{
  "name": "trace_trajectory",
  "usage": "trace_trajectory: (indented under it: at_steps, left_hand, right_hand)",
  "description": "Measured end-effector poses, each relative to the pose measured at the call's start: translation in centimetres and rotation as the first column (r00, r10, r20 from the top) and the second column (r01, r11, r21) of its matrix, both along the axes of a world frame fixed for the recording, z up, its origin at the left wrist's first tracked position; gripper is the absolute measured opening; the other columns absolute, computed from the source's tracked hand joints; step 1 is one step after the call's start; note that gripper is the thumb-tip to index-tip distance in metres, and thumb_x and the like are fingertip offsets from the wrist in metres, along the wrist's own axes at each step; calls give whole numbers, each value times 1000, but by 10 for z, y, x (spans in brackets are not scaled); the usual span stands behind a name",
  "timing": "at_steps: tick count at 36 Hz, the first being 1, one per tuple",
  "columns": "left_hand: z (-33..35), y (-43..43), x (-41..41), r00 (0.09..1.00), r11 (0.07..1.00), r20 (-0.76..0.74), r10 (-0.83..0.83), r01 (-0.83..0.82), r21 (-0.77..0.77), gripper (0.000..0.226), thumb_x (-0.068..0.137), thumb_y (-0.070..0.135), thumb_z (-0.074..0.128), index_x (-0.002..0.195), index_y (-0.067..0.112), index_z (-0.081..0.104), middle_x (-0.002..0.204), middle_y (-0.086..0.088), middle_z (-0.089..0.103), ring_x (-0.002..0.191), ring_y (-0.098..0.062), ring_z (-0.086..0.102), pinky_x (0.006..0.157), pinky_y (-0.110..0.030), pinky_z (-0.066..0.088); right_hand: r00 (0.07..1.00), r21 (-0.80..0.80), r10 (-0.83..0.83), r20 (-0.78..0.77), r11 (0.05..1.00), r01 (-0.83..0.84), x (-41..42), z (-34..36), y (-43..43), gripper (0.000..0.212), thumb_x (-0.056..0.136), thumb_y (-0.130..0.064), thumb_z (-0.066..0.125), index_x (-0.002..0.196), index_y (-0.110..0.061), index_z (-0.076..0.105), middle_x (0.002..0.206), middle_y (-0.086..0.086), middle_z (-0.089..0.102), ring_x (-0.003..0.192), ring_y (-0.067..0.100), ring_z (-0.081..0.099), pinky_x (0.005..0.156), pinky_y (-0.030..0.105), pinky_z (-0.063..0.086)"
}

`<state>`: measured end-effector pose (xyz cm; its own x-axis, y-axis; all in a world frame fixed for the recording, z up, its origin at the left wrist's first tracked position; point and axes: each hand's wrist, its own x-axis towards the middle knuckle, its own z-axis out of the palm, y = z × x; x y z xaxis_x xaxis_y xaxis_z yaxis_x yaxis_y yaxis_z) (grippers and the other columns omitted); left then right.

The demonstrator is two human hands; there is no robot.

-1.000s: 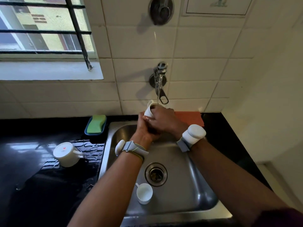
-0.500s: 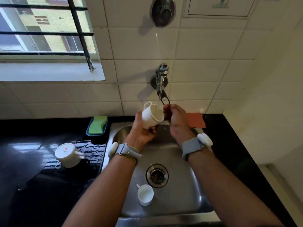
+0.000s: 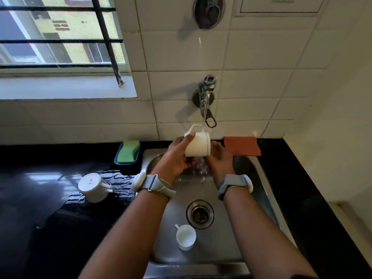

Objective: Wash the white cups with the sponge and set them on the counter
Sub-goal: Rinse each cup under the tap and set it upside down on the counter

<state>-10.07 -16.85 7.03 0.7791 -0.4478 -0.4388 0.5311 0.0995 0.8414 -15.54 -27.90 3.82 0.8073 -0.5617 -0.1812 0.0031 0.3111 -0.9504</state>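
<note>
My left hand (image 3: 177,158) grips a white cup (image 3: 198,144) lying on its side under the running tap (image 3: 205,93), base toward the right. My right hand (image 3: 219,158) is cupped just below and right of the cup, fingers relaxed, touching its base edge. A second white cup (image 3: 186,236) stands upright in the steel sink (image 3: 241,228) near the drain. A third white cup (image 3: 92,187) rests upside down on a striped cloth (image 3: 118,184) on the black counter (image 3: 40,198). The green sponge (image 3: 128,152) lies in a blue tray left of the sink.
An orange cloth (image 3: 242,146) lies on the counter behind the sink's right corner. The drain (image 3: 199,214) sits mid-sink. A window with bars is up left; a round metal fitting (image 3: 209,12) hangs on the tiled wall above the tap.
My left hand turned the cup from mouth-up to lying sideways under the stream. My right hand came off the cup's rim and dropped below its base.
</note>
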Motion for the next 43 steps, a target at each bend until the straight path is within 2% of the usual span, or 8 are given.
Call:
trace_trajectory:
  at_steps: [4, 10, 15, 19, 24, 35, 40, 43]
  left_hand:
    - [-6, 2, 2, 982, 992, -151, 110, -117, -37, 48, 83, 39, 67, 122, 19, 48, 118, -17, 55, 95, -30, 58, 60, -34, 51]
    - [-16, -4, -1, 920, 988, -371, 126, -150, -37, 47, 78, 41, 72, 110, 12, 52, 105, -17, 56, 88, -29, 58, 64, -34, 53]
    - [-26, -10, -4, 904, 985, -412, 114, -156, -69, 43, 79, 41, 72, 107, 13, 55, 109, -19, 56, 95, -33, 60, 58, -35, 54]
    - [-30, -13, -4, 905, 991, -413, 101, -130, -43, 41, 82, 46, 68, 101, 12, 56, 95, -20, 59, 73, -31, 61, 48, -30, 55]
    - [-38, -12, -6, 921, 998, -386, 55, -51, 19, 51, 75, 50, 72, 106, 12, 56, 103, -20, 62, 67, -29, 63, 50, -29, 55]
    - [-39, -9, -7, 967, 986, -244, -70, 105, 130, 52, 77, 51, 70, 108, 12, 58, 87, -13, 63, 63, -23, 58, 52, -27, 43]
    - [-37, -9, -1, 988, 968, -105, -114, 135, 213, 61, 77, 46, 72, 121, 7, 56, 112, -21, 63, 87, -32, 60, 49, -28, 46]
    - [-40, -9, 2, 996, 950, -47, -80, 90, 299, 65, 69, 43, 79, 116, 4, 58, 109, -22, 66, 91, -31, 65, 67, -37, 56]
  right_hand:
    - [993, 554, -120, 5, 827, 97, 15, 21, -19, 19, 88, 6, 42, 75, -3, 52, 71, 7, 55, 67, 15, 49, 61, 18, 44]
    - [999, 590, 0, 50, 807, -29, 28, 53, -14, 34, 96, -2, 31, 66, -2, 48, 54, 8, 53, 62, 18, 46, 61, 23, 40]
    - [975, 45, 217, -58, 976, -214, 27, 57, -8, 38, 97, -2, 33, 69, 0, 59, 69, 13, 61, 69, 20, 56, 68, 26, 47]
    - [920, -395, 306, -247, 835, -383, 22, 53, -8, 37, 97, -4, 36, 76, -2, 66, 74, 9, 64, 75, 19, 59, 78, 32, 50]
    - [921, -657, 252, -297, 646, -389, 19, 53, -10, 26, 95, -5, 42, 88, -3, 68, 84, 7, 64, 85, 19, 59, 79, 33, 49]
    - [876, -830, 122, -466, 281, -481, 14, 41, -14, 24, 91, -10, 51, 111, -10, 62, 116, 13, 59, 106, 27, 56, 84, 31, 45]
    - [895, -857, 69, -441, 265, -443, 12, 39, -16, 24, 88, -9, 55, 107, -11, 68, 112, 13, 62, 104, 29, 58, 86, 33, 47]
    - [898, -860, 66, -434, 267, -435, 9, 40, -18, 22, 88, -9, 58, 106, -11, 69, 111, 12, 63, 102, 27, 59, 81, 28, 44]
